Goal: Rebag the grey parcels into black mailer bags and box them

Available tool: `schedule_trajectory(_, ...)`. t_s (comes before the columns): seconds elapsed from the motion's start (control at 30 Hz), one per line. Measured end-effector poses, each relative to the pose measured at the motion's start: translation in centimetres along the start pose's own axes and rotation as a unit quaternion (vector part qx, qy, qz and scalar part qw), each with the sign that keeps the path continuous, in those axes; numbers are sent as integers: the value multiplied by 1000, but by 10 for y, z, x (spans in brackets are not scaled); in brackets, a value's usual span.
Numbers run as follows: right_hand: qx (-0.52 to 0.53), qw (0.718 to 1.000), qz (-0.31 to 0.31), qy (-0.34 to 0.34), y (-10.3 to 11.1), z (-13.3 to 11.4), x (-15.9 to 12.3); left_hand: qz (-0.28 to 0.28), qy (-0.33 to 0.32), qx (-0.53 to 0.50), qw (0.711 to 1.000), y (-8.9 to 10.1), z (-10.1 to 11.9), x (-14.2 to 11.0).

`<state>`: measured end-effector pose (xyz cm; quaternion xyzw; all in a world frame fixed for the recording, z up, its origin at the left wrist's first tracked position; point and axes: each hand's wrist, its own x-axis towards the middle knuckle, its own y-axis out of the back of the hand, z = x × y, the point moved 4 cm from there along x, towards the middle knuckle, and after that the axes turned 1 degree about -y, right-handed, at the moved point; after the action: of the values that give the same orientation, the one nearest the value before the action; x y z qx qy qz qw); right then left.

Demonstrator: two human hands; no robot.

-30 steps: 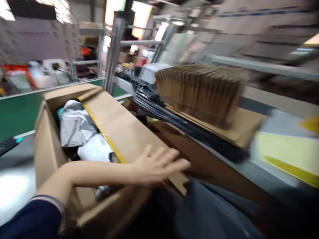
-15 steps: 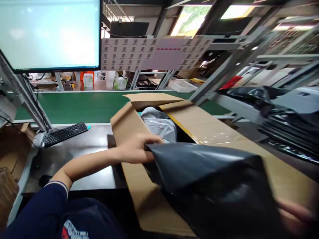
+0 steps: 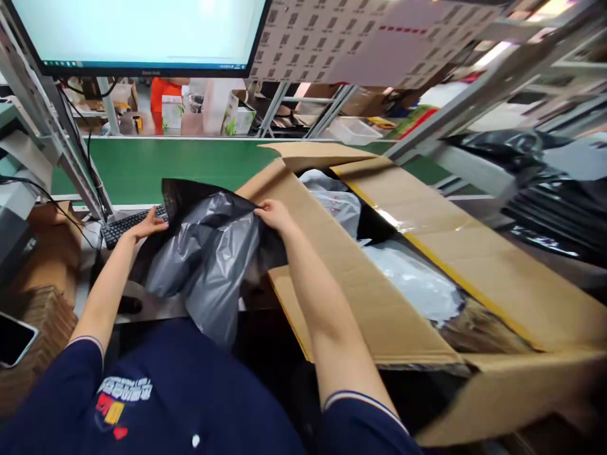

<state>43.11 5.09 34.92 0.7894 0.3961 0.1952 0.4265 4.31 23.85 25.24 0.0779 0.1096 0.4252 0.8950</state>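
A black plastic mailing bag (image 3: 213, 246) hangs in front of my chest, its grey inner side turned partly toward me. My left hand (image 3: 150, 225) pinches its left edge, thumb and forefinger showing against the dark film. At the upper right edge, the fingers of my right hand (image 3: 274, 215) are closed on the bag. To the right of it stands a large open cardboard box (image 3: 365, 278) with flaps spread outward. Inside lie a clear-wrapped pale bundle (image 3: 341, 205), a white plastic-wrapped item (image 3: 412, 278) and something brown and fibrous.
A keyboard (image 3: 124, 226) lies behind my left hand, below a large monitor (image 3: 142, 31). The green conveyor belt (image 3: 190, 161) runs across behind. Stacked black bags (image 3: 559, 215) sit at the right. A phone (image 3: 15, 340) rests on cardboard at the left.
The black bag has moved left, off the cardboard box, to in front of my chest. My right hand came over from the lower right. The view has shifted down and right.
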Motion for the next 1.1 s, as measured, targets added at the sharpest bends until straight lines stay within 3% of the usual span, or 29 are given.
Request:
schedule_trajectory(0.13, -3, 996, -21, -85, -71, 29, 9, -66, 90, 105, 988, -8, -64, -15)
schedule_trajectory(0.23, -5, 994, -26, -109, -114, 49, 3, -31, 103, 249, 962, -25, -88, -8)
schedule_trajectory(0.3, -4, 991, -27, -127, -138, 62, -6, 6, 111, 306, 945, -32, -92, 6)
schedule_trajectory(0.4, -2, 986, -34, -165, -171, 83, -28, 88, 99, 367, 921, -29, -74, 39)
schedule_trajectory(0.5, 6, 981, -51, -190, -201, 102, -52, 141, 54, 412, 899, -20, -34, 77)
schedule_trajectory(0.6, 17, 976, -60, -211, -227, 118, -74, 138, -20, 446, 884, -22, -3, 104)
schedule_trajectory(0.7, 27, 970, -59, -234, -246, 127, -94, 132, -122, 486, 855, -45, -8, 98)
schedule_trajectory(0.8, 42, 968, -49, -244, -252, 129, -109, 139, -105, 492, 853, -79, -55, 46)
schedule_trajectory(0.93, 73, 974, -13, -215, -255, 147, -130, 125, -13, 477, 870, -127, -150, -42)
schedule_trajectory(1.0, 109, 979, 56, -163, -271, 175, -130, 87, 9, 461, 883, -151, -201, -54)
schedule_trajectory(1.1, 130, 976, 173, -8, -304, 215, -106, -16, 72, 424, 903, -182, -256, -37)
